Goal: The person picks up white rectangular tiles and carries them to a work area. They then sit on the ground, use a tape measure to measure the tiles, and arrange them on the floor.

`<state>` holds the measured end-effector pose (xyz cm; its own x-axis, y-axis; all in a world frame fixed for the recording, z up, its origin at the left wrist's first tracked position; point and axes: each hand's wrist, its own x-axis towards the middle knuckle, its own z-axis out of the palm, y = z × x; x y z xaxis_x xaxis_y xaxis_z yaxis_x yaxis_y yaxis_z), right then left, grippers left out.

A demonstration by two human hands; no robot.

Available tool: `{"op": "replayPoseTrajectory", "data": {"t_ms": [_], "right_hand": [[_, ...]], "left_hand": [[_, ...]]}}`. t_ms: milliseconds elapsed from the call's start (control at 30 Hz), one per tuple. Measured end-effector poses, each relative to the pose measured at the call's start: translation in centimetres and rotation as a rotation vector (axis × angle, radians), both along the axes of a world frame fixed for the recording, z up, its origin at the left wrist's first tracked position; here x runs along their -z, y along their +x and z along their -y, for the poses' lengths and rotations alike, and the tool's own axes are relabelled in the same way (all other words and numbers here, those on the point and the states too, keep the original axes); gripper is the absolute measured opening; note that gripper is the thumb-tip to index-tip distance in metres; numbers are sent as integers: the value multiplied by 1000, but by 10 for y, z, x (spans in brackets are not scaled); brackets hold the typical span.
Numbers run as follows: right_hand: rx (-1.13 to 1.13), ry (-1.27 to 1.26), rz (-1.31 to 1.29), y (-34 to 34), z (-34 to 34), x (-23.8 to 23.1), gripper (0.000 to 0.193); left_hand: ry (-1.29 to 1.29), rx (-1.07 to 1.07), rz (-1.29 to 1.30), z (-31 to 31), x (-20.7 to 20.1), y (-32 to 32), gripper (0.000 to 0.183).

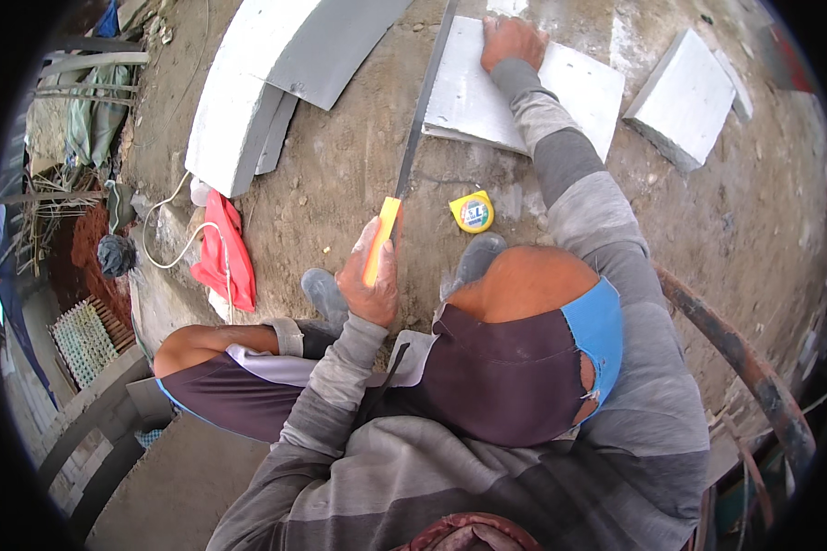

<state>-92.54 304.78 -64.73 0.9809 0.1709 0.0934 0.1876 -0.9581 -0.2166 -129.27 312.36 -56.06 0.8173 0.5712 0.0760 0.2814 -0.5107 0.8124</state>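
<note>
My left hand is closed round the yellow handle of a handsaw. Its long, narrow-looking grey blade runs away from me along the left edge of a flat white slab; whether the teeth touch it I cannot tell. Near the slab's far edge, my right hand grips and bears down on it, fingers bent and partly hidden. A yellow tape measure lies on the ground between my feet and the slab.
More white slabs lie stacked at the far left, and a smaller white piece sits to the right. A red cloth and pale cord lie left of my feet. A rusty pipe curves past my right side.
</note>
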Motion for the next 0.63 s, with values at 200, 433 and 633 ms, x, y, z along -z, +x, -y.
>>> {"op": "replayPoseTrajectory", "data": {"t_ms": [200,433,633], "right_hand": [[7,29,-5,5,0,-1,43],[-122,-31,-31,-2,-3,-9,42],[-26,-93,-98,-4,-18,-6,47]], "left_hand": [[58,20,15,0,5,8,35],[-17,59,72,-5,5,6,36],[-135,78,25,-13,-20,16,38]]}}
